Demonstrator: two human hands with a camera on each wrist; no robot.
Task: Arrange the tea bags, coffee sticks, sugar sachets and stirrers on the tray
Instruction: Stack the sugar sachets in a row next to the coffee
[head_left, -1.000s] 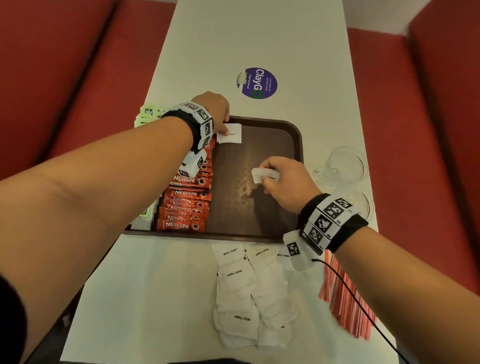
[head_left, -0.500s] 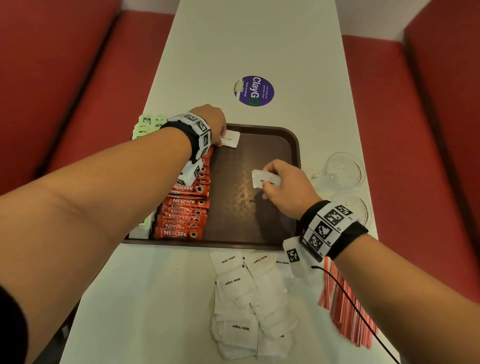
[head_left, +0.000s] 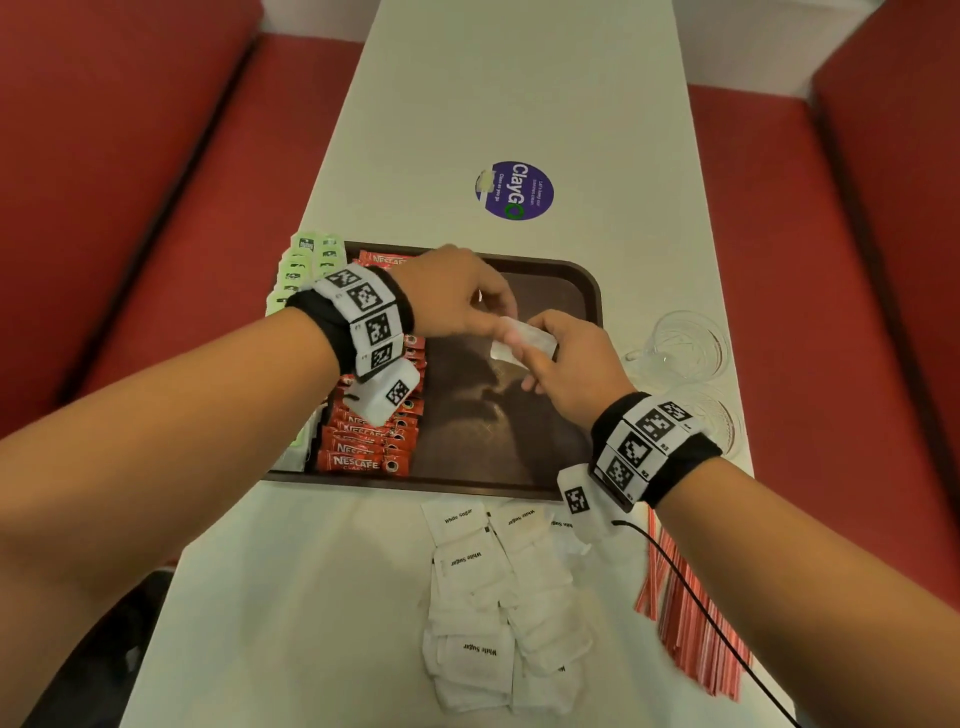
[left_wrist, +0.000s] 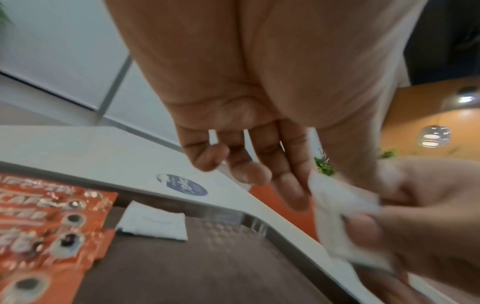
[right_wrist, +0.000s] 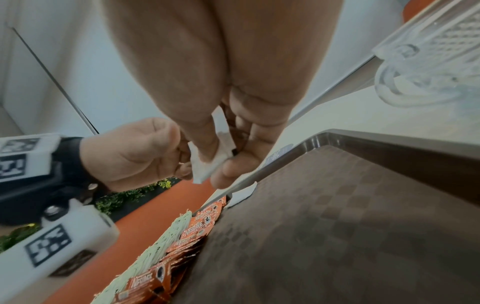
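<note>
From the head view, the brown plastic tray (head_left: 582, 283) with a textured floor lies on the long white table (head_left: 519, 104), and both hands meet above its far half. The right hand (head_left: 571, 358) pinches a small white paper sugar sachet (head_left: 524, 344) between thumb and fingers, and the left hand (head_left: 452, 296) touches the same sachet with its fingertips, so its knuckles hide the far left corner of the tray. A row of red foil coffee sticks (head_left: 363, 441) lies along the left side of the tray, and pale green tea bags (head_left: 306, 260) lie beside them at the edge. A loose heap of white sugar sachets (head_left: 493, 613) rests on the table just before the tray, the thin red stirrers (head_left: 691, 623) lie to its right, partly under the right forearm, and two clear glass cups (head_left: 685, 343) stand right of the tray. A round purple sticker (head_left: 514, 190) is further away. One second ago the left hand was pressing a sachet flat in the far left corner and the hands were apart; now they are together. In the left wrist view, the left fingers (left_wrist: 288, 185) are loosely spread and touch the sachet, which the right hand grips; a second flat white sachet (left_wrist: 153, 222) lies on the tray near the coffee sticks. In the right wrist view, the right thumb and fingers pinch the crumpled sachet (right_wrist: 207, 162) above the tray rim.
</note>
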